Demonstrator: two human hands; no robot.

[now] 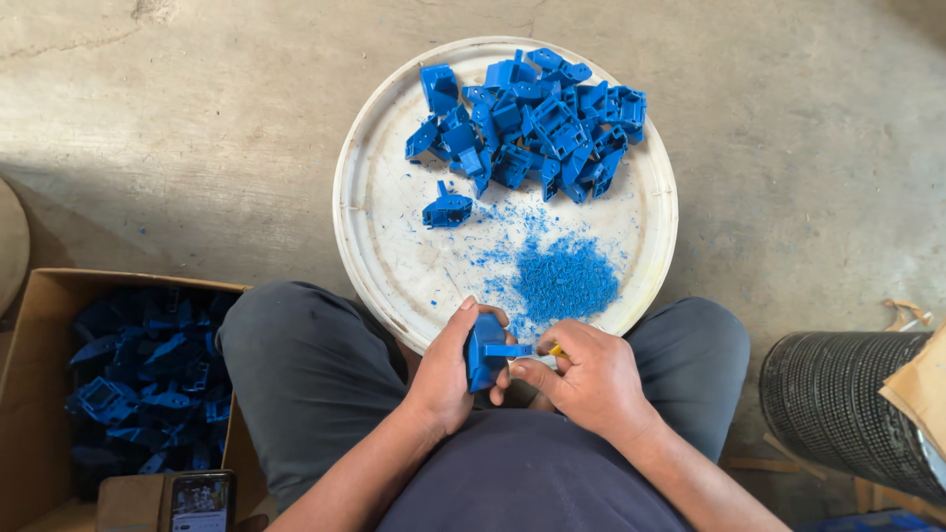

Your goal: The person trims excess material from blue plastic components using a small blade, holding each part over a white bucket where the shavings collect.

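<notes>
My left hand (448,369) grips a blue plastic part (485,350) over my lap, just below the rim of a round white tray (370,212). My right hand (586,374) holds a small tool with a yellow handle (557,350) against the part's right side; its blade is mostly hidden by my fingers. A pile of several blue plastic parts (532,123) lies at the far side of the tray. One separate blue part (446,209) sits left of the middle. A heap of blue shavings (564,278) lies on the tray close to my hands.
A cardboard box (34,394) filled with blue parts (148,374) stands at my left knee. A phone (200,500) lies by the box. A black ribbed cylinder (847,409) with brown cardboard (921,384) lies at the right. The floor is bare concrete (197,118).
</notes>
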